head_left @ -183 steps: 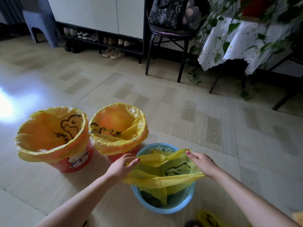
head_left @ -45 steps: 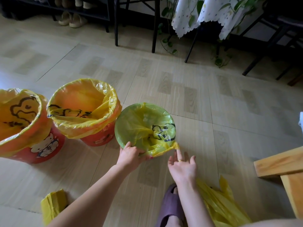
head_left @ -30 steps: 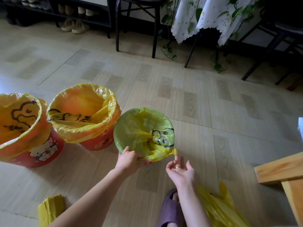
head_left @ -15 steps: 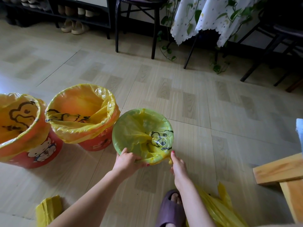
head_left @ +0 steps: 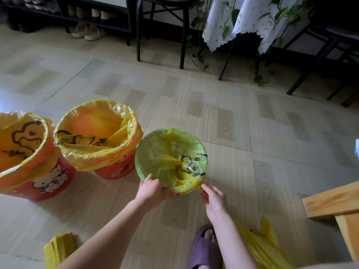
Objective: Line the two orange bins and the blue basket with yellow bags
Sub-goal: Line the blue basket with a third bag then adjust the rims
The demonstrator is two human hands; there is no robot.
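At the far left we saw a round orange plastic bin (head_left: pixel 38 179) lined with a yellow plastic bag, its left side cut off by the frame. Just beside it stood a second orange plastic bin (head_left: pixel 114 168), also lined with a yellow bag folded over its rim. Next came the small round basket (head_left: pixel 171 160), so wrapped in a thin yellow plastic bag (head_left: pixel 165 150) that we could not make out its blue. Our left hand (head_left: pixel 152 192) gripped the near rim, fingers curled over bag and edge. Our right hand (head_left: pixel 213 199) pinched the bag's hanging corner beside the rim; its fingertips were hard to see. A purple slipper (head_left: pixel 204 247) and loose yellow bags (head_left: pixel 260 247) lay below, partly cut off.
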